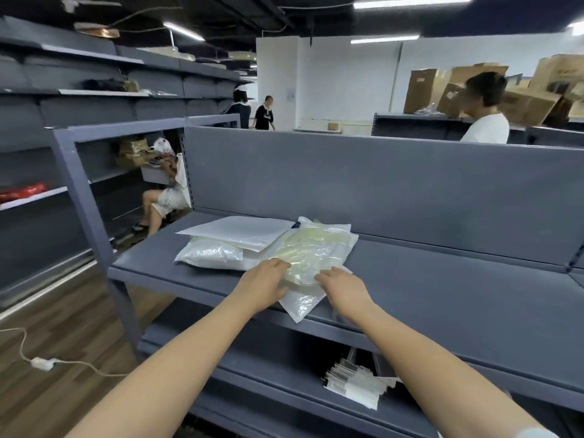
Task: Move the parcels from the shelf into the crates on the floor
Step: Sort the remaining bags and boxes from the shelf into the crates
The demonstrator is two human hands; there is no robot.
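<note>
Grey-blue steel shelving unit (442, 279) carries every parcel I can see, on its upper deck near the left end. White padded plastic parcel (208, 254) lies at the left, with a flat white plastic mailer (240, 230) stacked on it. Clear plastic bag with pale yellow contents (316, 248) lies touching them on the right, its near corner overhanging the deck's front edge.

Left hand (268, 282) and right hand (339, 286) both rest on the near end of this bag, fingers bent over its top face. Thumbs are hidden, so I cannot tell whether either hand pinches the bag or only presses it.

I judge the step in hand to be pick-up of the clear bag, not yet lifted. The next move calls for a secure hold at both sides, a lift clear of the front edge, then a turn toward the floor.

Crates are not in view. Small white packets (354, 384) on the lower deck are too blurred to identify.
</note>
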